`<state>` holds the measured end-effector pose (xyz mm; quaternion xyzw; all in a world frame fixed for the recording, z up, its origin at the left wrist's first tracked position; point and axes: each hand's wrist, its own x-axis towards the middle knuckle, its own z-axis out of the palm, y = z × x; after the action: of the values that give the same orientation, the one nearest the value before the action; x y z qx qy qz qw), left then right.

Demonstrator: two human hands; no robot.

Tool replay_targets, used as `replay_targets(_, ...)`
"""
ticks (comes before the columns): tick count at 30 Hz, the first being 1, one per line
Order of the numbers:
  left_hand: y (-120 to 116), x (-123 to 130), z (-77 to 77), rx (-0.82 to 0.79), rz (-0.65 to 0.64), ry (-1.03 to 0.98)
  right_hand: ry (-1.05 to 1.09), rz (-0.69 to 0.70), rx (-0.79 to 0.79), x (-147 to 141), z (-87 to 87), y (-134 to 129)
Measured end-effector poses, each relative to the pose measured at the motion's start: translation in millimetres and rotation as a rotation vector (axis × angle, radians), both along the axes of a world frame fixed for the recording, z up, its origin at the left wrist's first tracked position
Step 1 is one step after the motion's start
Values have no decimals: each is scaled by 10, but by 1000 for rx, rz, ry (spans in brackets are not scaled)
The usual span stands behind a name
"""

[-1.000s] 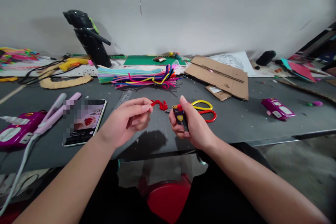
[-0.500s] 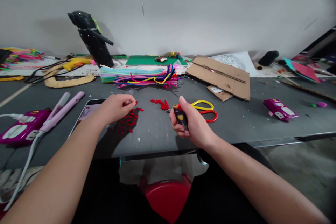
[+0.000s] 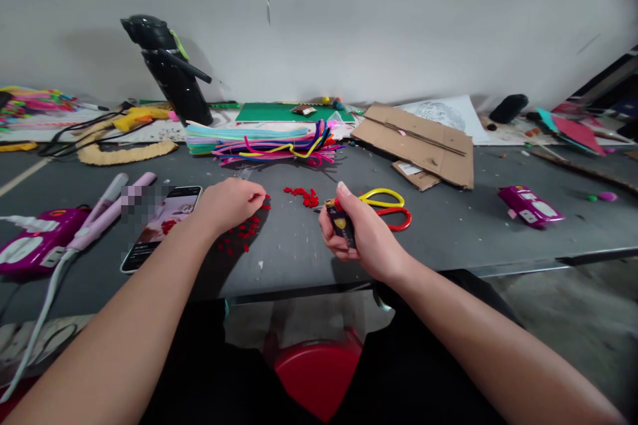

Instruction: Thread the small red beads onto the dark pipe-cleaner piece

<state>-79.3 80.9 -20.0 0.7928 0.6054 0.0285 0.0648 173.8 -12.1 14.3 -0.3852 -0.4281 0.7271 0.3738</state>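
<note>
My right hand [image 3: 366,226] is wrapped around a dark lighter [image 3: 341,222] with a red top, thumb at its upper end; no flame shows. My left hand [image 3: 233,204] is closed in a pinch, with a small red piece [image 3: 268,197] at its fingertips. Under and beside that hand lie several loose small red pieces [image 3: 245,235] on the grey table. A short cluster of red pieces [image 3: 310,198] lies between my two hands. Scissors [image 3: 393,218] with one yellow and one red handle rest just behind my right hand, their blades mostly hidden by it.
A phone [image 3: 172,226] and a pink hair straightener [image 3: 100,219] lie left, beside a purple power strip [image 3: 42,242]. Pipe cleaners [image 3: 269,145], a black flask [image 3: 174,83] and cardboard [image 3: 419,146] line the back. Another purple power strip [image 3: 531,206] is at right.
My left hand has moved slightly right, still pinching, and more of the phone screen shows. My right hand keeps its hold on the lighter. The view has shifted a little.
</note>
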Motion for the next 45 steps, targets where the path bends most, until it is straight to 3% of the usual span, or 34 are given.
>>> replay_targets(6,-29,37,34,2,17,109,11,7,12,1,1,-4)
replay_targets(26,-13,-51,-13,16,84,-49,-22,-2,45,22,49,-17)
replay_targets(32,43,161,-138,174,-68,-219,-29,-11,56,18,45,-10)
replay_targets(38,152,326,-299,196,-138,-238,-49,-5,78,22,39,-13)
replay_targets(45,182,338,-278,160,-160,-214,-56,0,69,24,40,-21)
